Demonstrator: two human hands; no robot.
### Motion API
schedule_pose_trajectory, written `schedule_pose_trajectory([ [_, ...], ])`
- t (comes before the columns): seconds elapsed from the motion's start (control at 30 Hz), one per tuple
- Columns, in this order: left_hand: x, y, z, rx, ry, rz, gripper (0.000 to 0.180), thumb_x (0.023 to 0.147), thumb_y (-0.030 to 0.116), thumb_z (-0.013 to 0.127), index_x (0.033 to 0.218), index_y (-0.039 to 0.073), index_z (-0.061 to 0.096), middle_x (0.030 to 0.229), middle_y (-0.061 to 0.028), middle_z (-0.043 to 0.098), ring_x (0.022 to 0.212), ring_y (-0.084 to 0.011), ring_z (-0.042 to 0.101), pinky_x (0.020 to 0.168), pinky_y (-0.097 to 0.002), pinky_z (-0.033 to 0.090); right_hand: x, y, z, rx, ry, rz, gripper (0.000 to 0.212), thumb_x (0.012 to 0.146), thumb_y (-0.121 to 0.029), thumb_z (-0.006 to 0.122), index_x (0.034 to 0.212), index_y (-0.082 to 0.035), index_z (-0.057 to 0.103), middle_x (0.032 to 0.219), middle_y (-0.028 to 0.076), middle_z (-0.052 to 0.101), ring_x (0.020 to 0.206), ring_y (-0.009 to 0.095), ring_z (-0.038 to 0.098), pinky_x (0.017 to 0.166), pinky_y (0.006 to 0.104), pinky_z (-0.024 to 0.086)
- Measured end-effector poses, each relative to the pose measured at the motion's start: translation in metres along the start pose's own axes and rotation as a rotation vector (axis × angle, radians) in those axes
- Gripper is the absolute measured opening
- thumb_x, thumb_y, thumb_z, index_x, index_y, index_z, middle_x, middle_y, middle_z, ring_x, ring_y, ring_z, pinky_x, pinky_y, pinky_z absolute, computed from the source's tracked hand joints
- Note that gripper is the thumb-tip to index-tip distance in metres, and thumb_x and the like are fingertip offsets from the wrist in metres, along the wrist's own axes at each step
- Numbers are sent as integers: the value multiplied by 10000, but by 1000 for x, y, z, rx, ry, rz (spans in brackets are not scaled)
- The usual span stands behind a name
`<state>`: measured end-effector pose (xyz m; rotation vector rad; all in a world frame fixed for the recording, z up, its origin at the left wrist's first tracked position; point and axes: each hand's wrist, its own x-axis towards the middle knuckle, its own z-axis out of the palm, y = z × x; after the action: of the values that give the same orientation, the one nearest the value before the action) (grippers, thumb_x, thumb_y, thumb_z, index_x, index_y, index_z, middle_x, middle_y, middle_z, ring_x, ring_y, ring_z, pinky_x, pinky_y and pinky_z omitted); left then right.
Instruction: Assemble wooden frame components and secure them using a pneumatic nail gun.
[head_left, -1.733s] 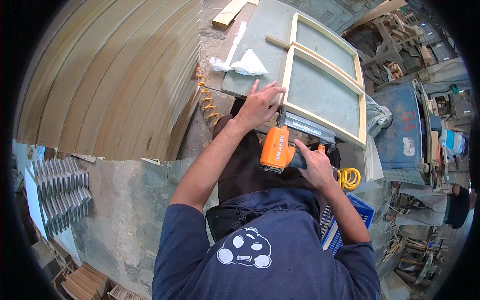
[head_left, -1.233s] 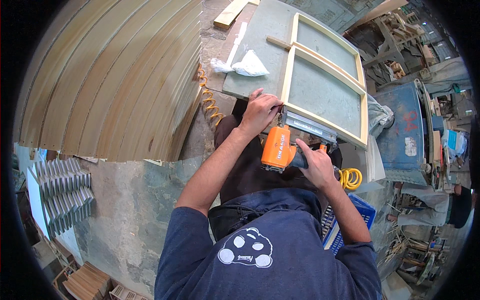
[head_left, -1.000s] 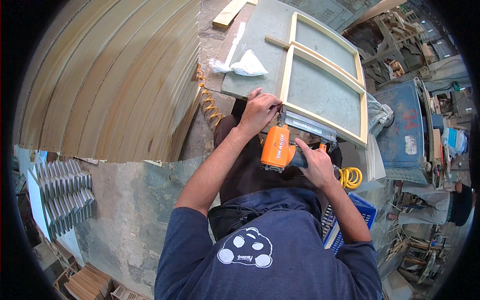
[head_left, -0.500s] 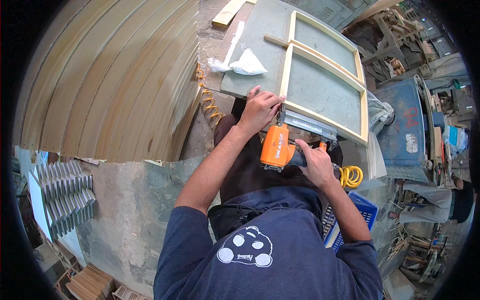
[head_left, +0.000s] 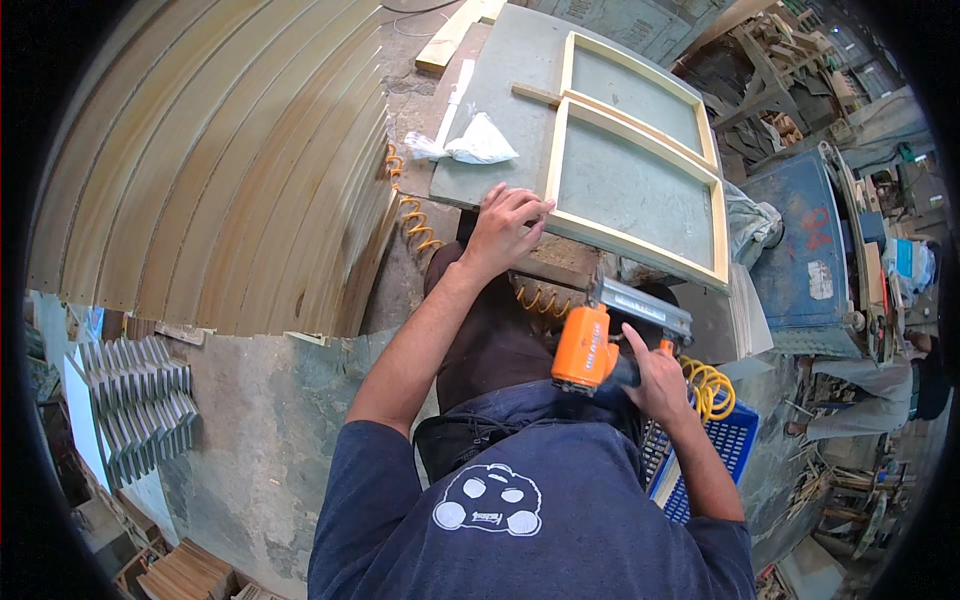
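Orange nail gun [head_left: 583,346] in the right hand [head_left: 660,384], its fingers closed around the handle, held just below the near edge of a grey desk [head_left: 495,75] and apart from the wooden frame [head_left: 640,138]. That pale frame, divided in two, lies flat on the desk. The left hand [head_left: 505,230] has bent fingers at the frame's near left corner; whether they grip it cannot be told. A white bag [head_left: 483,142] lies left of the frame, and a blue crate [head_left: 737,440] sits at the person's right.

Frame [head_left: 640,138] on table [head_left: 518,65], bag [head_left: 484,142] to its left, crate [head_left: 736,440] seemingly below.
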<state>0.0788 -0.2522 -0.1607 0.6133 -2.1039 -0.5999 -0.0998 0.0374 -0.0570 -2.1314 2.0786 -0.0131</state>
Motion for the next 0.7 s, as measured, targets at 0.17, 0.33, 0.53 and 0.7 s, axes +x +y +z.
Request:
schedule_pose_trajectory([
  [0.17,-2,3,-7,-11,-21,-42,415,798,205,756,1192,176,630,1087,-33,619,1120,-223,578,1108,-488,312,-51,9,6,11,-115,174,1115,568,-63,819,1531,-108,258,861,177,677,801,365,656,774,421,512],
  [0.33,12,25,0,44,-60,-118,461,785,255,791,1205,174,620,1288,-86,523,1275,-297,482,1132,-569,269,-95,18,21,96,-126,284,1115,575,-35,774,1541,-104,221,823,211,680,797,405,669,766,442,531],
  [0.53,37,62,20,216,-151,35,392,805,267,783,1163,193,643,1358,-79,476,1387,-319,380,1136,-675,177,-107,18,14,326,-148,349,1161,645,-82,818,1564,-84,108,889,254,665,878,437,650,849,472,500],
  [0.7,90,83,48,223,-200,110,338,841,282,748,1145,173,647,1342,-77,503,1380,-307,397,1142,-661,176,-119,26,-4,450,-153,282,1097,730,-181,836,1566,-95,130,1125,218,548,1044,382,576,917,441,485],
])
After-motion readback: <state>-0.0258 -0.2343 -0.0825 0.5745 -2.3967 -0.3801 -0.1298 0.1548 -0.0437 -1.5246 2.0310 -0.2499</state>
